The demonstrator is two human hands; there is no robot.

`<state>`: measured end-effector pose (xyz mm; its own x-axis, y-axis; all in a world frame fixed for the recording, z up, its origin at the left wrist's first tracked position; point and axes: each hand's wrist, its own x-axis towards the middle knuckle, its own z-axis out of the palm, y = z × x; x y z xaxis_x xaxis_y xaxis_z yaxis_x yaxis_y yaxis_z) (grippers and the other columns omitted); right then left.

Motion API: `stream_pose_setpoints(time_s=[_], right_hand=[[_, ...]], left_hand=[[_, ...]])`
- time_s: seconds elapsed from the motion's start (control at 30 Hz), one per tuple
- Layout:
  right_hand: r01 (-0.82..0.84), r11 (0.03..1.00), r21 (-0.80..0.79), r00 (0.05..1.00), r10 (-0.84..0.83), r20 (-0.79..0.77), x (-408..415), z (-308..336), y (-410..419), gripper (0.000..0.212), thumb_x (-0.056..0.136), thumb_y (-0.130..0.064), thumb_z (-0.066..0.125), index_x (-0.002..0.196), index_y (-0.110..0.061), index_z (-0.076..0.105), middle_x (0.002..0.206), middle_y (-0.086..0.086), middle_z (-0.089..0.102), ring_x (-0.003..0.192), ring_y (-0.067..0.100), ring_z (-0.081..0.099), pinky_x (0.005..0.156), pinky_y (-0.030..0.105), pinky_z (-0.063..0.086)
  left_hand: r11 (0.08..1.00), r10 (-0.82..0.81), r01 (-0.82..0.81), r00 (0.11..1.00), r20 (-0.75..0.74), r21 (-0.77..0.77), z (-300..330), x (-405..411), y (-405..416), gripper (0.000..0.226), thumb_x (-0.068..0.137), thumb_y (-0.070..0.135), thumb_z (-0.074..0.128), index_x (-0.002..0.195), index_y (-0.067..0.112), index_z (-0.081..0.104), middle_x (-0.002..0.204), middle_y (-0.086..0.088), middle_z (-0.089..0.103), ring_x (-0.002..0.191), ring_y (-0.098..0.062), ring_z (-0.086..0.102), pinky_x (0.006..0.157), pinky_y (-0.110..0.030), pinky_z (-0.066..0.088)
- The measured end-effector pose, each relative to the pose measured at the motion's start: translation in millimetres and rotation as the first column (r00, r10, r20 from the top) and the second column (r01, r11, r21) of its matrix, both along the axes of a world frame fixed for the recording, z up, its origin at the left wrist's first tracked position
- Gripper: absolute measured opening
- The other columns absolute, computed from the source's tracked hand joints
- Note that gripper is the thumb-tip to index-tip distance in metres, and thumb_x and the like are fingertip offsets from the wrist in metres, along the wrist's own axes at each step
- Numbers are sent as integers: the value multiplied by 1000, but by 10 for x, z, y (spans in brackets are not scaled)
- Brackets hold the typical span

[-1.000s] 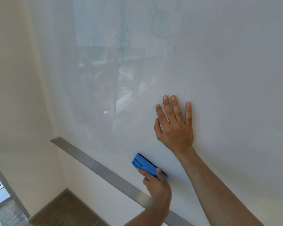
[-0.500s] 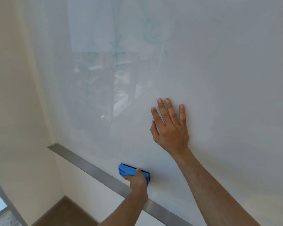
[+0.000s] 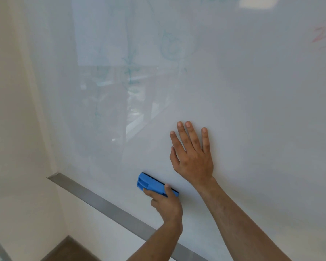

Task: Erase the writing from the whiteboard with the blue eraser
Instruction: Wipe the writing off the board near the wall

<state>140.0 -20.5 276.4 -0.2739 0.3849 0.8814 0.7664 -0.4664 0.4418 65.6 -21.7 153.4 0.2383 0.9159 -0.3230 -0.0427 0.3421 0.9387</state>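
A large white whiteboard point(image 3: 243, 95) fills most of the view. Faint green writing point(image 3: 169, 48) shows near its top centre, and smeared red marks point(image 3: 322, 37) sit at the upper right edge. My left hand point(image 3: 167, 205) grips the blue eraser point(image 3: 154, 186) and presses it against the board's lower part, just above the metal rail. My right hand point(image 3: 193, 153) lies flat on the board with fingers spread, up and to the right of the eraser, holding nothing.
A grey metal rail point(image 3: 102, 202) runs diagonally along the board's lower edge. A cream wall point(image 3: 13, 110) stands to the left. Dark floor point(image 3: 68, 249) and a window edge show at the bottom left.
The left hand dropped left and down with the eraser half a second ago, then came back up and right. The right hand stayed flat on the board. The view tilted upward, revealing the red marks.
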Motion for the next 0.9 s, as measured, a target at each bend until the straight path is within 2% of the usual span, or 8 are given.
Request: stream_pose_setpoints(time_s=[0.07, 0.2, 0.3, 0.4, 0.57, 0.7, 0.8, 0.9], right_hand=[[-9, 1000, 3, 1000, 9, -8, -6, -4, 2, 47, 91, -23, 60, 137, -12, 58, 152, 12, 45, 145, 29, 35, 120, 57, 20], [-10, 1000, 10, 1000, 10, -13, -9, 6, 17, 46, 91, -22, 60, 135, -12, 59, 151, 12, 46, 145, 29, 35, 120, 57, 20], [-9, 1000, -2, 1000, 8, -24, -15, 9, 14, 46, 92, -23, 58, 136, -12, 59, 152, 12, 44, 146, 29, 34, 120, 58, 20], [-2, 1000, -15, 1000, 2, -28, -17, 18, 18, 46, 92, -23, 58, 137, -11, 58, 153, 13, 44, 146, 30, 33, 120, 58, 19], [1, 1000, -23, 1000, -1, -31, -14, 9, 11, 48, 92, -21, 57, 138, -11, 56, 153, 13, 43, 147, 31, 31, 120, 59, 19], [-6, 1000, -22, 1000, 5, -25, -5, -11, -2, 47, 91, -20, 58, 137, -10, 57, 152, 13, 44, 146, 31, 32, 120, 59, 19], [-6, 1000, -26, 1000, 5, -12, 2, -8, -14, 46, 91, -21, 59, 136, -10, 58, 152, 13, 45, 146, 31, 34, 120, 59, 20], [-9, 1000, -18, 1000, 9, -13, -15, -4, -14, 45, 90, -20, 60, 134, -10, 60, 151, 13, 47, 145, 30, 36, 120, 58, 21]], left_hand=[[997, 14, -18, 999, -49, -78, -119, -45, 116, 74, 101, 45, 40, 153, 31, -11, 138, -16, 36, 103, -29, 46, 97, -46, 44], [984, 23, -40, 995, -99, -174, -274, -142, 334, 74, 101, 43, 41, 154, 27, -8, 139, -22, 40, 115, -39, 50, 100, -50, 44], [975, 8, -29, 995, -96, -219, -395, -205, 415, 74, 101, 43, 42, 154, 28, -8, 139, -23, 42, 115, -37, 50, 98, -47, 42], [991, -42, 29, 994, -102, -129, -474, -245, 315, 75, 102, 42, 41, 153, 32, -13, 138, -16, 39, 106, -29, 47, 94, -41, 41], [965, -195, 212, 974, -118, 154, -625, -218, -337, 82, 101, 27, 48, 152, 30, -16, 134, -8, 32, 114, -25, 45, 105, -42, 42], [961, -199, 221, 970, -141, 165, -648, -116, -705, 83, 97, 21, 56, 154, 26, -5, 134, -8, 33, 109, -15, 42, 93, -29, 43], [967, -180, 201, 974, -139, 155, -631, -105, -641, 83, 95, 19, 59, 155, 26, 1, 137, -6, 33, 113, -14, 42, 94, -30, 45], [962, -98, 134, 983, -157, 239, -637, -162, -425, 80, 96, 19, 58, 155, 30, 5, 139, -4, 33, 106, -11, 43, 88, -27, 41]])
